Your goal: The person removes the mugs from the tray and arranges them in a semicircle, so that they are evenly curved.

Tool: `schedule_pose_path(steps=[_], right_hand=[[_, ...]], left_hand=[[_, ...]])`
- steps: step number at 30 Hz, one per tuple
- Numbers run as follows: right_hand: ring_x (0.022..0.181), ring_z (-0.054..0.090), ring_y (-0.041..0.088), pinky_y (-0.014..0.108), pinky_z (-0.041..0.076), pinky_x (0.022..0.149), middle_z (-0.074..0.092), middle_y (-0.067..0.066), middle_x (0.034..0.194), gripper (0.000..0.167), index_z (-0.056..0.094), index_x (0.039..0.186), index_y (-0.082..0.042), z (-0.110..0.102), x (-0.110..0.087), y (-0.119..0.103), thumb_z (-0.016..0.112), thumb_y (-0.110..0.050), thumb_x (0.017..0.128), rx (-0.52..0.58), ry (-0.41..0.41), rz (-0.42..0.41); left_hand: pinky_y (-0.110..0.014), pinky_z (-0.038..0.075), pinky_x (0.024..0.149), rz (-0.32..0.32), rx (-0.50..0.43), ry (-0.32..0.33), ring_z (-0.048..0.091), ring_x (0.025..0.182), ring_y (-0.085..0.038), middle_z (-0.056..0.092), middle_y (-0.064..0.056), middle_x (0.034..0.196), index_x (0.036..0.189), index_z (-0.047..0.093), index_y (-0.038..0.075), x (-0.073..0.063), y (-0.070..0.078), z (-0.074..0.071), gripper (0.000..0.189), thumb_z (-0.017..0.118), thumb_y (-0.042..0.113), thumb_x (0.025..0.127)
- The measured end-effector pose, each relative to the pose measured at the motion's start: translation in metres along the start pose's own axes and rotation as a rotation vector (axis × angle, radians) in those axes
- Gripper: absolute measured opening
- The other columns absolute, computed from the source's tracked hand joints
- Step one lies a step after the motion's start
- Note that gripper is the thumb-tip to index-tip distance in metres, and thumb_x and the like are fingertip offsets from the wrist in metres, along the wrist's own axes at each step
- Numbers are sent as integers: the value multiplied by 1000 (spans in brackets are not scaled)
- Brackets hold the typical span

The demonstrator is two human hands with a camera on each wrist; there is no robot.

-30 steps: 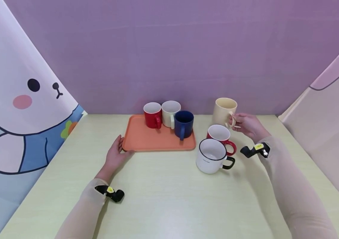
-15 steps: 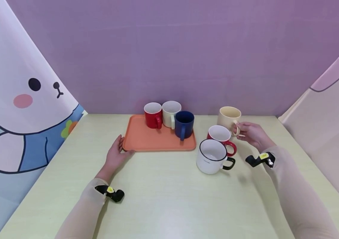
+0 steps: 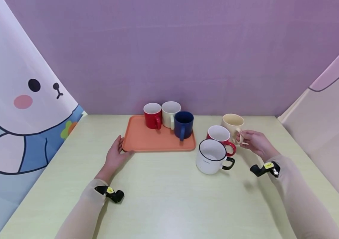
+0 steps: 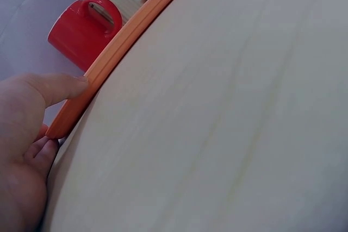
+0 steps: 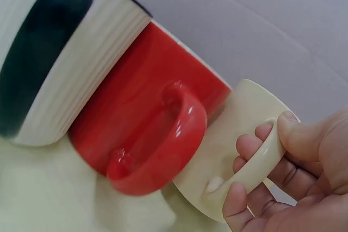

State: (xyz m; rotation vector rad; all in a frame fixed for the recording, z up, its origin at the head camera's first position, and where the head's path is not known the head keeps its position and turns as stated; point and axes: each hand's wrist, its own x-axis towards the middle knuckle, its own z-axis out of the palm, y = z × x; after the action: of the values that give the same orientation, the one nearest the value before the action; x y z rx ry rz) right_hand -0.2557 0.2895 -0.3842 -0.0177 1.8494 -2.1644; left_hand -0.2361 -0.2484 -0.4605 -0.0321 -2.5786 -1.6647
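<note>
My right hand point(image 3: 256, 142) grips the handle of a cream mug point(image 3: 231, 122), fingers through the loop and thumb on top in the right wrist view. This mug is upright, just behind a red mug with white inside point(image 3: 219, 133); whether its base touches the table I cannot tell. In front of both stands a white mug with black rim and handle point(image 3: 209, 162). At the left front corner of an orange tray point(image 3: 145, 142), my left hand point(image 3: 116, 156) holds the edge between thumb and fingers. The right wrist view shows the cream mug's handle point(image 5: 255, 164) closely.
On the tray's back and right part stand a red mug point(image 3: 152, 118), a ribbed cream-white mug point(image 3: 169, 116) and a navy mug point(image 3: 184, 126). A purple backdrop point(image 3: 169, 59) rises behind the table point(image 3: 163, 199). Printed cloth point(image 3: 23, 132) borders the left side.
My right hand has brought the cream mug down and toward the front right, from behind the red mug to close beside it. The left hand and tray have stayed put.
</note>
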Motion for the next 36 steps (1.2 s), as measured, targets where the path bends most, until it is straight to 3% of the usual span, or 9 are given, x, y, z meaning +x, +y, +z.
schedule_pose_path(steps=[9,25,32,36], right_hand=[[77,62,10,22,55,70,67,0,81,26,69,90,-10,-5,-6,11,48,-8,105,15,-11,-9],[80,61,12,22,55,74,65,3,83,31,68,93,-6,-14,-7,32,40,-5,107,52,-130,-96],[81,64,13,24,56,76,67,3,84,38,69,94,-6,-21,-4,31,34,-2,107,82,-209,-77],[81,65,13,25,56,77,68,3,84,37,69,95,-6,-23,-4,27,34,-2,107,70,-214,-57]], left_hand=[[-45,27,120,0,-17,-14,27,145,-39,22,-27,159,158,4,-3,-3,5,-1,98,73,10,91],[-44,27,120,-5,0,-9,28,145,-38,24,-26,159,158,5,-3,-1,2,-1,96,72,9,91],[-44,29,119,-17,-21,-5,29,145,-37,24,-23,160,158,7,-2,1,1,0,94,72,8,91],[-43,29,119,-20,-20,-2,29,145,-36,25,-23,160,158,8,-2,2,-1,1,94,72,8,90]])
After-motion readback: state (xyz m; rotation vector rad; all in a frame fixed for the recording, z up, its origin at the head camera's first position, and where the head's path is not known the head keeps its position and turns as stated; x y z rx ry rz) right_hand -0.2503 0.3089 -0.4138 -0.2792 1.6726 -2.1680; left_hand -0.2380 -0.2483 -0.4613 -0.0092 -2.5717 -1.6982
